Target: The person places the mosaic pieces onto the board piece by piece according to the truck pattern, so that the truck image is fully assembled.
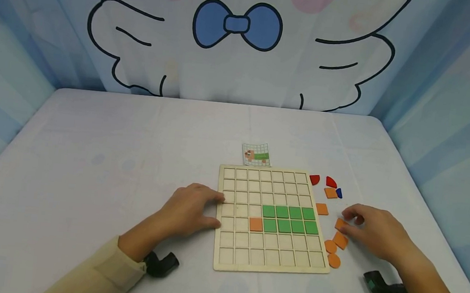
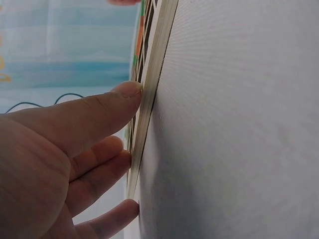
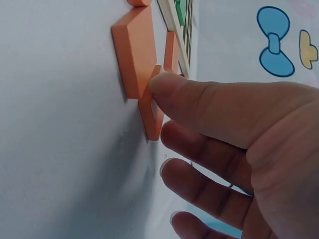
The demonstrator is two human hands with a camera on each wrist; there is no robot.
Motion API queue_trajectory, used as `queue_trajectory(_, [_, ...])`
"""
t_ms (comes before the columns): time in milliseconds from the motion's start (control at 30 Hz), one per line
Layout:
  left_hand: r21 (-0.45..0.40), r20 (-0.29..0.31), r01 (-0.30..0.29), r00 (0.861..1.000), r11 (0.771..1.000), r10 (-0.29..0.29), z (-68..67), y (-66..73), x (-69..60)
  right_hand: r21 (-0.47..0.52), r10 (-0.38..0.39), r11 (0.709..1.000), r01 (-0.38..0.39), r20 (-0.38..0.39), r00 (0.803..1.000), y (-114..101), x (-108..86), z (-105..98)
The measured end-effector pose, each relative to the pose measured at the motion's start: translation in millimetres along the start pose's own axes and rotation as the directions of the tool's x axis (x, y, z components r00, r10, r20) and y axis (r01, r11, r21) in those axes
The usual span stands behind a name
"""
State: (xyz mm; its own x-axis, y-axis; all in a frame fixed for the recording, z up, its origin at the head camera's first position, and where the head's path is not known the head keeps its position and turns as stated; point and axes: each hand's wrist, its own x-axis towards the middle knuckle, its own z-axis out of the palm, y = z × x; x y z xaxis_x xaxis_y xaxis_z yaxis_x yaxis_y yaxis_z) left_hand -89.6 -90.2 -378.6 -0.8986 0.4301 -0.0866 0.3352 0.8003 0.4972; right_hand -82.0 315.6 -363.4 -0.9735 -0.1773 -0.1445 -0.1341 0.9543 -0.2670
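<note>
My left hand (image 1: 189, 209) touches the left edge of a pale wooden grid board (image 1: 230, 263), thumb and fingers spread along the rim. That edge also shows against the fingers in the left wrist view. On the board lie two rows of green square tiles (image 1: 295, 213) and an orange square (image 1: 256, 224) at the left end of the lower row. Right of the board, my right hand (image 1: 379, 233) pinches an orange square tile (image 3: 155, 130) between thumb and index finger, low at the table; the thumb covers part of it. Another orange square tile (image 1: 340, 240) lies against it.
Beside the board's right edge lie orange discs (image 1: 334, 261), more orange squares (image 1: 322, 209), red quarter-round pieces (image 1: 331, 182) and a small blue piece (image 1: 339, 193). A picture card (image 1: 256, 154) touches the board's far edge. Printed curtains surround the white table (image 1: 134, 132).
</note>
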Motion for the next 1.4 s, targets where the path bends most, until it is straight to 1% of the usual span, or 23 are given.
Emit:
queue_trajectory(200, [-0.004, 0.000, -0.003, 1.000, 1.000, 0.003, -0.2, 0.1, -0.7, -0.022, -0.001, 1.000, 0.002, 0.018, 1.000, -2.6, 1.7, 0.3])
queue_trajectory(400, [-0.002, -0.002, -0.005, 1.000, 1.000, 0.005, 0.4, -0.5, -0.7, -0.009, -0.018, 1.000, 0.018, 0.018, 1.000, -4.3, 1.5, 0.6])
queue_trajectory(500, [0.003, -0.001, -0.003, 1.000, 1.000, 0.003, 0.4, -0.8, -0.2, 0.000, -0.030, 1.000, 0.030, 0.004, 1.000, -4.4, 2.3, 2.2])
queue_trajectory(667, [0.005, 0.001, 0.001, 1.000, 1.000, -0.001, 0.1, -0.8, 0.2, -0.013, -0.051, 0.999, 0.051, -0.013, 0.999, -5.7, 4.4, 4.9])
queue_trajectory(867, [0.000, -0.001, -0.003, 1.000, 1.000, 0.003, 0.1, -0.8, 0.3, -0.004, -0.080, 0.997, 0.080, -0.043, 0.996, -11.4, 5.3, 3.5])
queue_trajectory(1033, [-0.003, 0.001, -0.005, 1.000, 1.000, 0.005, 0.6, -0.8, 0.4, 0.021, -0.125, 0.992, 0.126, -0.046, 0.991, -25.8, 6.0, -1.0])
queue_trajectory(1200, [-0.001, 0.001, 0.004, 1.000, 1.000, -0.004, 0.4, -0.3, 0.2, 0.043, -0.185, 0.981, 0.187, -0.045, 0.982, -46.2, 10.3, -3.9])
queue_trajectory(1300, [0.001, -0.002, 0.006, 1.000, 1.000, -0.006, 0.3, -0.3, -0.1, 0.050, -0.233, 0.971, 0.235, -0.044, 0.972, -58.5, 14.5, -2.3])
queue_trajectory(1400, [0.003, -0.002, 0.004, 1.000, 1.000, -0.004, 0.6, -0.6, -0.4, 0.038, -0.286, 0.957, 0.287, -0.045, 0.957, -70.4, 19.0, 0.9])
